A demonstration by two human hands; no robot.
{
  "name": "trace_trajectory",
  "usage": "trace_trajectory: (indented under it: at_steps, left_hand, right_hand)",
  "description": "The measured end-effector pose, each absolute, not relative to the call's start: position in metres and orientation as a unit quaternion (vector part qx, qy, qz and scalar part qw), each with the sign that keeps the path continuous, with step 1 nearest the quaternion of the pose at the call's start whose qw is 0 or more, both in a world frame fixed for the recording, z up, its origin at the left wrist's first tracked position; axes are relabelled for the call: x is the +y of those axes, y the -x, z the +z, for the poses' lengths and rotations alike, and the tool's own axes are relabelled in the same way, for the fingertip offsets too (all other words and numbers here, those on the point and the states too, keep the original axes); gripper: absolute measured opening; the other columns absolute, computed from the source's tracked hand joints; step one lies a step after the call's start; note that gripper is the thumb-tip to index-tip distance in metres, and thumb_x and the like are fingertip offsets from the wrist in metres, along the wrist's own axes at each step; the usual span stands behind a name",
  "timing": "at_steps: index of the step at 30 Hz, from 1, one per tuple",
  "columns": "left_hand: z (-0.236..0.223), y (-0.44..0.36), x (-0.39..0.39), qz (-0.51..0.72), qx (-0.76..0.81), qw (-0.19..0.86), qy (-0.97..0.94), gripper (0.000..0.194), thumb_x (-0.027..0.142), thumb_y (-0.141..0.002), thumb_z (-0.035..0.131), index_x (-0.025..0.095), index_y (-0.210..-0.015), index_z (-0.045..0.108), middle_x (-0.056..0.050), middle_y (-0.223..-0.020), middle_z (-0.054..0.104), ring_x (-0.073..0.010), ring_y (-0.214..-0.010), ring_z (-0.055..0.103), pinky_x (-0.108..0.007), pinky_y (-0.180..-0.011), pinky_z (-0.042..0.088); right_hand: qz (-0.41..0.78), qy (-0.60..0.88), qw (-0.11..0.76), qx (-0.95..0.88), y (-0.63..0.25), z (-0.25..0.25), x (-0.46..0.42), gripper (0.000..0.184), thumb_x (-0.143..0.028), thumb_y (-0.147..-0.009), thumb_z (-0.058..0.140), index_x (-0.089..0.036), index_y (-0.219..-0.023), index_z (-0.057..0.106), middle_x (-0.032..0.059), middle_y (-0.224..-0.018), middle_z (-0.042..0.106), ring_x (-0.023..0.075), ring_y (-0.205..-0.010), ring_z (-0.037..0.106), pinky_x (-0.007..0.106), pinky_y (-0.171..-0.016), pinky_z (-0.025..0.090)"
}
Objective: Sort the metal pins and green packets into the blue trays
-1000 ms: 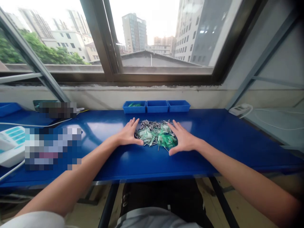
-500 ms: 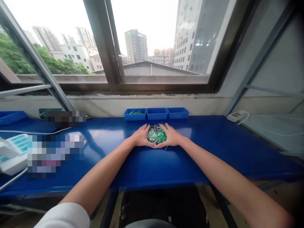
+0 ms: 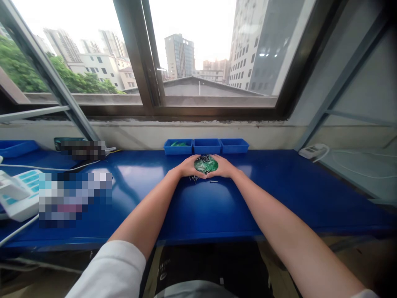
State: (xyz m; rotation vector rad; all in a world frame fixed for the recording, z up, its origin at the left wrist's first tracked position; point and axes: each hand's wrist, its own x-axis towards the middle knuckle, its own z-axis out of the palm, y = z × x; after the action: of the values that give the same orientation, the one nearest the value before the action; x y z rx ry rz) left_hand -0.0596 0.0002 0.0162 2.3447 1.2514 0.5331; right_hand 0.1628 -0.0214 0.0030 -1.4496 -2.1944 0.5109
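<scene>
On the blue table, a mixed pile of metal screws and green plastic wall plugs (image 3: 206,164) lies enclosed between my two hands. My left hand (image 3: 187,166) curves round its left side, and my right hand (image 3: 223,167) curves round the right. The thumbs meet or nearly meet at the near edge. How the far fingers lie behind the pile is partly hidden. A few screws (image 3: 194,179) stick out under the left hand, and a single screw (image 3: 213,181) lies loose just on the near side of the thumbs.
Three blue bins stand against the wall: the left bin (image 3: 178,151) has green pieces inside, beside the middle bin (image 3: 206,151) and right bin (image 3: 234,151). A white power strip (image 3: 310,151) lies far right. At left are a white-and-teal device (image 3: 21,194), cables and another blue tray (image 3: 18,150).
Both hands have pushed the pile a little forward, towards the bins. Several screws now show behind on the table, below the hands. The view has shifted slightly.
</scene>
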Motion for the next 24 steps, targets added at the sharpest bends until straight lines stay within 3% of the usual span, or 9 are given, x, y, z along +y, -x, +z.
trace_trajectory:
  at_steps: [5, 8, 13, 18, 24]
  left_hand:
    - [0.024, 0.055, 0.01, 0.134, 0.471, 0.246, -0.836, 0.106, 0.06, -0.044, 0.075, 0.022, -0.137, 0.041, -0.012, -0.151, 0.024, -0.0365, -0.135, 0.026, -0.044, -0.109, 0.029]
    - [0.024, 0.054, 0.013, 0.16, 0.474, 0.275, -0.821, 0.097, 0.06, -0.049, 0.073, 0.022, -0.134, 0.045, -0.011, -0.15, 0.025, -0.0367, -0.135, 0.027, -0.044, -0.107, 0.031]
    - [0.017, 0.057, 0.009, 0.305, 0.451, 0.361, -0.757, 0.071, 0.06, -0.071, 0.057, 0.018, -0.127, 0.053, -0.011, -0.136, 0.049, -0.0295, -0.123, 0.046, -0.038, -0.1, 0.039]
    - [0.014, 0.054, 0.004, 0.338, 0.491, 0.244, -0.765, 0.059, 0.061, -0.074, 0.053, 0.018, -0.114, 0.063, -0.009, -0.124, 0.059, -0.0278, -0.117, 0.051, -0.036, -0.101, 0.037]
    - [0.01, 0.044, 0.007, 0.333, 0.487, 0.181, -0.787, 0.053, 0.06, -0.082, 0.042, 0.018, -0.103, 0.067, -0.008, -0.109, 0.067, -0.0267, -0.104, 0.058, -0.034, -0.093, 0.042]
  right_hand:
    - [0.21, 0.528, 0.275, -0.776, -0.164, 0.007, -0.018, 0.114, -0.06, -0.041, 0.079, -0.024, -0.141, 0.036, 0.01, -0.147, 0.032, 0.0347, -0.136, 0.025, 0.046, -0.112, 0.023]
    - [0.253, 0.528, 0.318, -0.745, -0.166, 0.008, -0.018, 0.109, -0.061, -0.047, 0.076, -0.023, -0.141, 0.035, 0.0106, -0.148, 0.031, 0.0345, -0.134, 0.03, 0.045, -0.109, 0.029]
    - [0.257, 0.522, 0.435, -0.687, -0.168, 0.002, -0.013, 0.078, -0.066, -0.071, 0.056, -0.018, -0.132, 0.048, 0.0123, -0.137, 0.048, 0.0279, -0.125, 0.044, 0.04, -0.103, 0.036]
    - [0.122, 0.545, 0.45, -0.697, -0.161, 0.0, -0.011, 0.054, -0.06, -0.083, 0.042, -0.016, -0.101, 0.068, 0.0118, -0.106, 0.067, 0.0267, -0.107, 0.055, 0.04, -0.097, 0.036]
    - [0.095, 0.532, 0.472, -0.697, -0.15, 0.003, -0.009, 0.053, -0.058, -0.088, 0.032, -0.019, -0.082, 0.068, 0.0076, -0.089, 0.068, 0.0229, -0.092, 0.057, 0.036, -0.089, 0.037]
